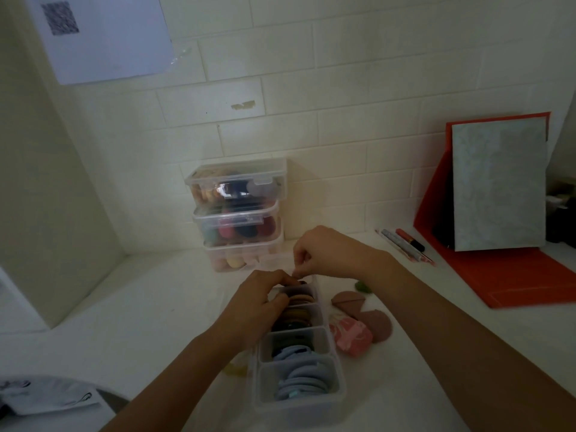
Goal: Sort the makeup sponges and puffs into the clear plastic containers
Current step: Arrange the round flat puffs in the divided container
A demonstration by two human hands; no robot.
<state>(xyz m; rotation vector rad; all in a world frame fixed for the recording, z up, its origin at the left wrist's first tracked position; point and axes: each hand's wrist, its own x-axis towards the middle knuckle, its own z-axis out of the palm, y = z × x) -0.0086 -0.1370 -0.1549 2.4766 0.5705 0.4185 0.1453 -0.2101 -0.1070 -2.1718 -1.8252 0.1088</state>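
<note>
My left hand point(258, 302) pinched puffs point(300, 298) in the far cell of the tray point(340, 386), mid-bench point(140, 307), my right hand point(324, 251) at its rim, grip unclear, so I reckoned: steady it, slot them upright.

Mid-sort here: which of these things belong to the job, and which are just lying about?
Job: divided container, loose mauve puffs, pink sponge, green piece, stacked clear boxes.
Lying about: pens, red folder, white cloth, sheet taped on wall.
</note>
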